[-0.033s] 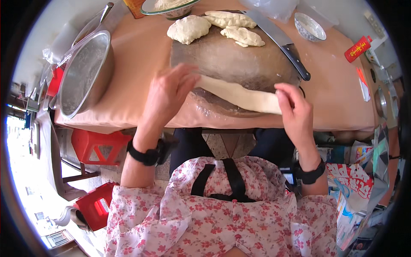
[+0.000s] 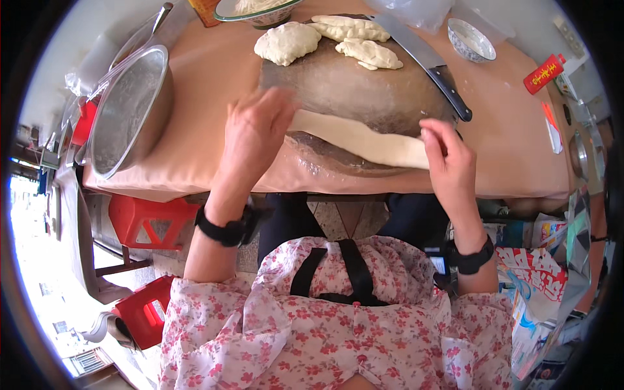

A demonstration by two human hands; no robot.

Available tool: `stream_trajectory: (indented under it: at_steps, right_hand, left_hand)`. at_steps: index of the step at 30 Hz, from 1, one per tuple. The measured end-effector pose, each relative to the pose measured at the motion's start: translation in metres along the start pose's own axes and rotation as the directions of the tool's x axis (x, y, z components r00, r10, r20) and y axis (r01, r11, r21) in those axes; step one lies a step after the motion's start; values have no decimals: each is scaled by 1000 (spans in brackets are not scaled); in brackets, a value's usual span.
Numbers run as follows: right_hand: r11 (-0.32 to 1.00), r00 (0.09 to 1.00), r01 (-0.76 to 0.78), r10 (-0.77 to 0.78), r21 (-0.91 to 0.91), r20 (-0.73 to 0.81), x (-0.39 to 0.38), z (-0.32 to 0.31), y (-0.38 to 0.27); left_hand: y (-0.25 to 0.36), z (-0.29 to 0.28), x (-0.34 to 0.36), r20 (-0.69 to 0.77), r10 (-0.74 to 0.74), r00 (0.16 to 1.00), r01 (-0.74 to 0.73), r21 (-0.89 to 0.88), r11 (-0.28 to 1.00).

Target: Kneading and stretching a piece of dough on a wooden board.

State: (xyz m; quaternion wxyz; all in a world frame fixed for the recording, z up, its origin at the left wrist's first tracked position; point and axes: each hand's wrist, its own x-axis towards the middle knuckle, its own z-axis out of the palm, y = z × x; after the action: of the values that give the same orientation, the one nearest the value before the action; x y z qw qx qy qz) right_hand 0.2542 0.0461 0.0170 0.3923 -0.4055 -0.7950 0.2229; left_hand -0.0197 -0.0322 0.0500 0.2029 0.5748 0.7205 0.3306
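A long, flat strip of pale dough (image 2: 361,139) stretches between my two hands, above the near part of a round wooden chopping board (image 2: 338,81). Its left end is pinched in my left hand (image 2: 260,120), whose fingertips are smeared by motion. Between thumb and fingers, my right hand (image 2: 448,151) grips the other end, a little lower and nearer to me. At the back of the board rest a rounded lump of dough (image 2: 286,44) and two folded pieces, one of dough (image 2: 350,29) behind the other (image 2: 370,53).
A large knife (image 2: 426,65) lies along the board's right edge, handle toward me. To the left stands a big metal basin (image 2: 133,117). A bowl of noodles (image 2: 257,13), a small patterned bowl (image 2: 469,42) and a red can (image 2: 545,73) stand around. Red stools (image 2: 149,221) are below.
My left hand has shifted slightly left and away from me, drawing the dough strip a little longer. My right hand has barely moved.
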Motion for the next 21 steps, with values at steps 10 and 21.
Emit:
stream_trajectory:
  at_steps: [10, 21]
  right_hand:
    - [890, 938, 338, -295, -305, 181, -14, 20, -3]
    - [858, 966, 217, -119, -466, 231, 30, 27, 20]
  left_hand:
    - [18, 81, -22, 80, 532, 843, -513, 420, 749]
    - [29, 80, 42, 168, 463, 870, -486, 446, 752]
